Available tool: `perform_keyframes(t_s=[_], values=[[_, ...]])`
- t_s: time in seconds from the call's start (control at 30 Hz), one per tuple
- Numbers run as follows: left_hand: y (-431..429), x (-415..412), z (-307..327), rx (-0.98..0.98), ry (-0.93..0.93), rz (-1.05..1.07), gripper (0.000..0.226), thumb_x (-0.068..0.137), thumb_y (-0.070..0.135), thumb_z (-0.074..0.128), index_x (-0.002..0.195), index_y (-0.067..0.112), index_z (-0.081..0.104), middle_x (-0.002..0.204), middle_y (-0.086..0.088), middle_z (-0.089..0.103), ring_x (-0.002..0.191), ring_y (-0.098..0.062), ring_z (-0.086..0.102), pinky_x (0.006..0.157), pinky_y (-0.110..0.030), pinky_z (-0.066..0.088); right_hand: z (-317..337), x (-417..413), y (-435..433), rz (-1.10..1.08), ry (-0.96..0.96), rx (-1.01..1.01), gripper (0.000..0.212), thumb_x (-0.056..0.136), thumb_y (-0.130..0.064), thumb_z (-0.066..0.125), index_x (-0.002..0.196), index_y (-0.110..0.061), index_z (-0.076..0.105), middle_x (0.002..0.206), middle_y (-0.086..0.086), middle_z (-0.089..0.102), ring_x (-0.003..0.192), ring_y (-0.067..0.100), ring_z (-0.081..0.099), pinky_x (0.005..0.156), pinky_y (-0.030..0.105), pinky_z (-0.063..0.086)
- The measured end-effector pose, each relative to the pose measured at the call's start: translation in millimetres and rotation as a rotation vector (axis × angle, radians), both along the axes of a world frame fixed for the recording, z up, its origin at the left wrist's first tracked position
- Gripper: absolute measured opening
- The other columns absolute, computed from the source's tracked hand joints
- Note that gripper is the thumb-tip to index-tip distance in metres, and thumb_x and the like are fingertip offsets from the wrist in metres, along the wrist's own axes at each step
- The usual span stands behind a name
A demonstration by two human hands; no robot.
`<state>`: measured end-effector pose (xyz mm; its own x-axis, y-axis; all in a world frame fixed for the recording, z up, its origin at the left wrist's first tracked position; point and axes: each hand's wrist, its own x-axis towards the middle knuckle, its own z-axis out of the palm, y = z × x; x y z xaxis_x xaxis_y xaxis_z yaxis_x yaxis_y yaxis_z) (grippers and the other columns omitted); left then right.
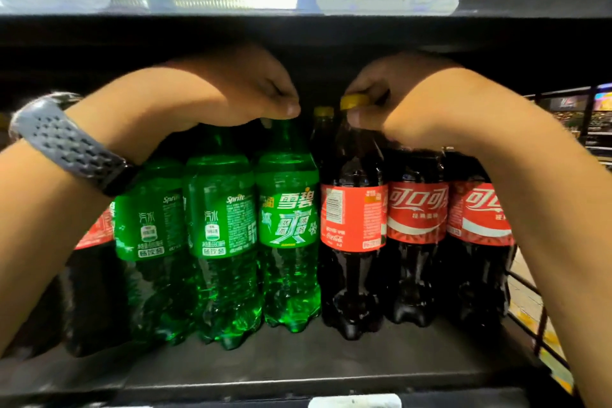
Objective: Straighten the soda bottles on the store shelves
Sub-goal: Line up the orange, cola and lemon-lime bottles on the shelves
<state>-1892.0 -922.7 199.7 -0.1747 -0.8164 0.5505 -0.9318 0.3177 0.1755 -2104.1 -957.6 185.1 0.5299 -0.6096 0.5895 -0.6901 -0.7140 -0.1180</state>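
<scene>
On the shelf (298, 364) three green bottles (220, 209) and three cola bottles (417, 209) are standing. My left hand (241, 89) is pinching the rightmost green bottle (288, 225) by its top, my right hand (394, 86) the leftmost cola bottle (351, 225) by its yellow cap (354, 101)

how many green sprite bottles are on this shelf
3 green bottles in the front row: left bottle, middle bottle, right bottle, its top held by the left hand. More may be hidden behind them.
</scene>
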Motion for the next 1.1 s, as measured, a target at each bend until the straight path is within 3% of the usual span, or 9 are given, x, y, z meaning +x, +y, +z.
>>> perform_keyframes(t_s=[0.07,0.23,0.4,0.6,0.7,0.8,0.9,1.0,1.1], values=[[1,0,0,-0.010,0.007,-0.017,0.012,0.087,0.027,0.066,0.094,0.020,0.073,0.080,0.000,0.074,0.081,-0.018,0.069,0.080,-0.032,0.052,2,2,0,-0.050,0.015,-0.016,0.024,0.088,-0.038,0.064,0.106,-0.023,0.067,0.098,0.001,0.067,0.081,0.020,0.062,0.068,0.027,0.047],[6,1,0,0.026,0.061,-0.108,0.014,0.087,0.020,0.067,0.099,0.016,0.072,0.084,0.000,0.074,0.085,-0.021,0.069,0.082,-0.032,0.051,2,10,-1,-0.141,0.019,-0.035,0.034,0.084,-0.049,0.064,0.097,-0.019,0.068,0.085,0.003,0.064,0.078,0.022,0.059,0.065,0.026,0.039],[6,1,-3,0.002,0.085,-0.121,0.014,0.087,0.021,0.067,0.099,0.018,0.071,0.084,0.004,0.073,0.086,-0.020,0.069,0.082,-0.030,0.051,-2,5,-3,-0.043,-0.014,0.006,0.033,0.087,-0.044,0.063,0.112,-0.022,0.063,0.098,-0.002,0.065,0.078,0.019,0.060,0.068,0.028,0.045],[13,2,-4,0.025,0.109,-0.133,0.013,0.086,0.025,0.067,0.098,0.023,0.071,0.085,0.007,0.074,0.086,-0.016,0.069,0.085,-0.031,0.051,-3,8,-10,-0.059,-0.027,-0.027,0.023,0.086,-0.045,0.063,0.098,-0.025,0.068,0.076,-0.004,0.062,0.068,0.013,0.057,0.056,0.022,0.040],[11,3,-5,0.012,0.067,-0.116,0.016,0.086,0.034,0.068,0.098,0.024,0.069,0.086,0.007,0.074,0.086,-0.015,0.069,0.089,-0.037,0.051,-5,9,-14,-0.060,-0.026,-0.054,0.025,0.087,-0.046,0.061,0.100,-0.025,0.064,0.082,-0.005,0.060,0.071,0.012,0.055,0.057,0.023,0.039],[9,0,-8,0.005,-0.041,-0.056,0.036,0.077,0.053,0.070,0.098,0.025,0.065,0.085,0.006,0.072,0.082,-0.017,0.068,0.084,-0.041,0.054,-10,11,-17,-0.050,-0.050,-0.047,0.025,0.088,-0.046,0.058,0.103,-0.027,0.057,0.081,-0.007,0.055,0.072,0.013,0.053,0.056,0.024,0.036],[5,-3,-8,-0.011,-0.050,-0.084,0.022,0.082,0.032,0.069,0.099,0.018,0.064,0.083,-0.003,0.071,0.078,-0.024,0.067,0.080,-0.045,0.054,-9,12,-17,-0.076,-0.079,-0.081,0.025,0.085,-0.051,0.060,0.096,-0.028,0.059,0.078,-0.007,0.053,0.072,0.014,0.050,0.054,0.023,0.032],[7,-1,-6,0.037,0.032,-0.158,0.018,0.084,0.021,0.067,0.101,0.013,0.064,0.086,-0.011,0.072,0.077,-0.022,0.066,0.078,-0.036,0.051,-5,12,-17,-0.100,-0.065,-0.087,0.030,0.084,-0.054,0.061,0.089,-0.025,0.063,0.077,-0.006,0.056,0.066,0.011,0.050,0.052,0.020,0.032],[9,-1,-7,0.076,0.088,-0.200,0.028,0.079,0.028,0.066,0.103,0.013,0.064,0.092,-0.013,0.072,0.078,-0.016,0.063,0.073,-0.025,0.047,-4,11,-15,-0.109,-0.049,-0.077,0.034,0.083,-0.055,0.061,0.088,-0.022,0.067,0.076,-0.001,0.062,0.066,0.014,0.055,0.053,0.020,0.036]])
